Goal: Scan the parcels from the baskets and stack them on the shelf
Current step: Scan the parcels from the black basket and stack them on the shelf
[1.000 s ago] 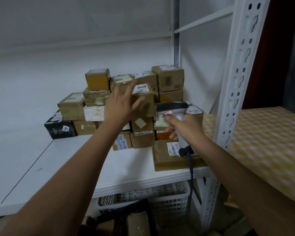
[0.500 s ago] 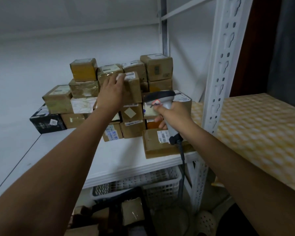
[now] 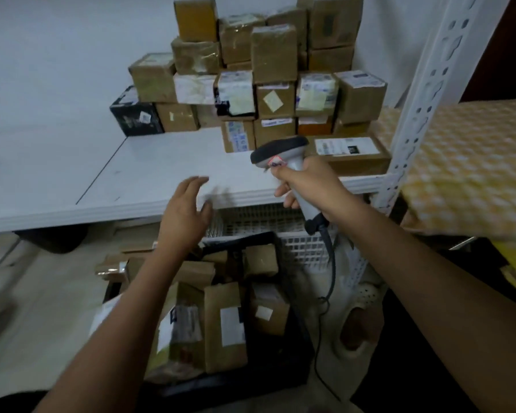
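Taped brown parcels are stacked in a pile [image 3: 274, 84] at the back right of the white shelf [image 3: 161, 171]. My left hand [image 3: 185, 216] hovers open and empty in front of the shelf's front edge, above a black basket [image 3: 298, 347] on the floor that holds several labelled brown parcels [image 3: 224, 326]. My right hand [image 3: 307, 186] is shut around the handle of a grey barcode scanner [image 3: 280, 153], held just before the shelf edge, its cable hanging down.
A white mesh basket [image 3: 304, 251] sits under the shelf behind the black one. The shelf's white perforated upright [image 3: 414, 96] stands at right, with a yellow patterned surface [image 3: 474, 162] beyond it. A flat parcel [image 3: 349, 153] lies by the upright. A black box [image 3: 134, 114] ends the pile's left.
My left hand has let go of the parcel it was setting on the pile and drawn back down past the shelf edge. The view has tilted down to the baskets.
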